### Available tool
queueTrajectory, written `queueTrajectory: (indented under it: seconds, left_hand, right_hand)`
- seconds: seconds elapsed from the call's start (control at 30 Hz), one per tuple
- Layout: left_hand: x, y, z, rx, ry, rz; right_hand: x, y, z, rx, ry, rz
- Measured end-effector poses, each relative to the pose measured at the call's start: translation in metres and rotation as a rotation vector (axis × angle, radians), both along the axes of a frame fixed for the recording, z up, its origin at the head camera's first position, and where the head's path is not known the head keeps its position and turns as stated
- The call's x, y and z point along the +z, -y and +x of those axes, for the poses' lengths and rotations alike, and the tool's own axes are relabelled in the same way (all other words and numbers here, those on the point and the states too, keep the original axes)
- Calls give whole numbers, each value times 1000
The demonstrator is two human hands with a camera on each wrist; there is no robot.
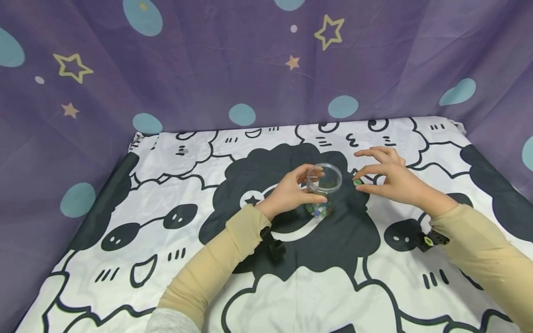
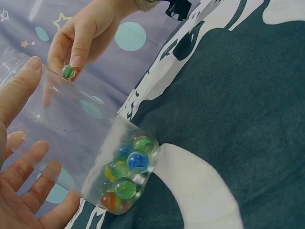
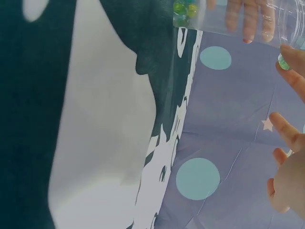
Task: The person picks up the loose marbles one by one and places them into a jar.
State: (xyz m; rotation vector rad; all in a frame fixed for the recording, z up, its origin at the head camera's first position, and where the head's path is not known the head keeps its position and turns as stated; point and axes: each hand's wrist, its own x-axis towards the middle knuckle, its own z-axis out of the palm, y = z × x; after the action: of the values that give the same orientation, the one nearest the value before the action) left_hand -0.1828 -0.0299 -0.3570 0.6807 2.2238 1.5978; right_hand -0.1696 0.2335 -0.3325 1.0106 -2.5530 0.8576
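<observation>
A clear, lidless plastic jar [image 1: 325, 182] stands on the printed cloth, with several coloured glass marbles [image 2: 125, 174] gathered at its bottom. My left hand [image 1: 291, 190] grips the jar's upper side, thumb on the near face and fingers round the far one. Just right of the jar's rim, my right hand [image 1: 389, 180] pinches a green marble [image 1: 357, 182] between thumb and index finger; its other fingers are spread away. That same green marble [image 2: 68, 71] shows beyond the jar wall in the left wrist view, apart from the jar.
A white cloth with black cartoon print [image 1: 325, 300] covers the table. Behind it and at both sides hangs a purple curtain [image 1: 200, 78] with stars and dots. Dark wrist straps [image 1: 272, 244] sit on both beige-sleeved arms.
</observation>
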Motion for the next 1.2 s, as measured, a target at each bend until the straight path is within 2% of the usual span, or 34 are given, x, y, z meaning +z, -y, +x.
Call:
queueTrajectory:
  seconds: [0.3, 0.8, 1.2]
  left_hand:
    - [0, 0, 0, -4, 7, 9]
    - [2, 0, 1, -10, 9, 10]
    - [2, 0, 1, 6, 20, -3]
  right_hand:
    - [6, 4, -4, 20, -43, -24]
    - [27, 17, -4, 15, -25, -103]
    - [35, 30, -2, 21, -18, -103]
